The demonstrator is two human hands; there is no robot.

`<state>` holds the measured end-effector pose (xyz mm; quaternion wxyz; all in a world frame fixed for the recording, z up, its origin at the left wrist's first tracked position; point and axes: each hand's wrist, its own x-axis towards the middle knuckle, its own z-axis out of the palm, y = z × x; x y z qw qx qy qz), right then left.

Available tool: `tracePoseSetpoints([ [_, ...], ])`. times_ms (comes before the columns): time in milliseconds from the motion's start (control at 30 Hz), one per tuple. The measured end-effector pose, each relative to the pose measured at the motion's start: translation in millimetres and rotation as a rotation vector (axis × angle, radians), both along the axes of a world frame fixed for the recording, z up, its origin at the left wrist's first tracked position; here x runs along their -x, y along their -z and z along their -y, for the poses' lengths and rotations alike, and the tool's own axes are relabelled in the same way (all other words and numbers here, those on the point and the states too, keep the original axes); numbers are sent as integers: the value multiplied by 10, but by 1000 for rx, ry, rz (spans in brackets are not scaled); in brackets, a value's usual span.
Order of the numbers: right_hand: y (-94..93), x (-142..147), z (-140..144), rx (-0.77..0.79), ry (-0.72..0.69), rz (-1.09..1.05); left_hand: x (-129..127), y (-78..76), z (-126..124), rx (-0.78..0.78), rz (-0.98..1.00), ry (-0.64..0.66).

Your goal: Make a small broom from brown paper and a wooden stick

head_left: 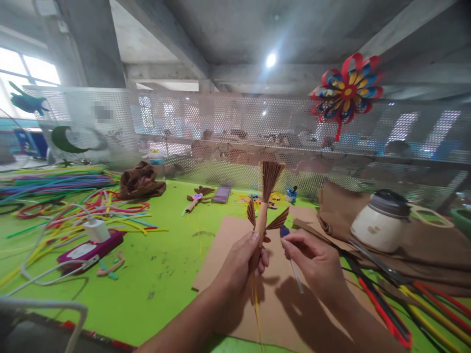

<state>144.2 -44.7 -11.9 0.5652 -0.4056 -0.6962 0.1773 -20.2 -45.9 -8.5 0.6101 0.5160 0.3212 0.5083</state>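
Observation:
My left hand is wrapped round the lower part of a brown paper craft figure, a rolled tube with a pleated fan on top and two smaller pleated fans at its sides. A yellow string hangs below it. Just to the right, my right hand pinches a thin white stick with a dark blue end, close to the figure but apart from it. Under both hands lies a brown cardboard sheet. A similar small figure with a pink disc lies farther back.
Scissors and a red-black cutter lie at right, beside a white jar with a dark lid and folded brown cloth. At left are a purple power bank, cables and coloured strips. A perforated screen stands behind.

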Motion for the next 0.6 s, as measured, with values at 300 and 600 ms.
tracePoseSetpoints([
  [300, -230, -68, 36, -612, 204, 313, -43, 82, -53, -9, -98, 13],
  [600, -270, -130, 15, -565, 279, 465, -60, 86, -50, -80, -174, 16],
])
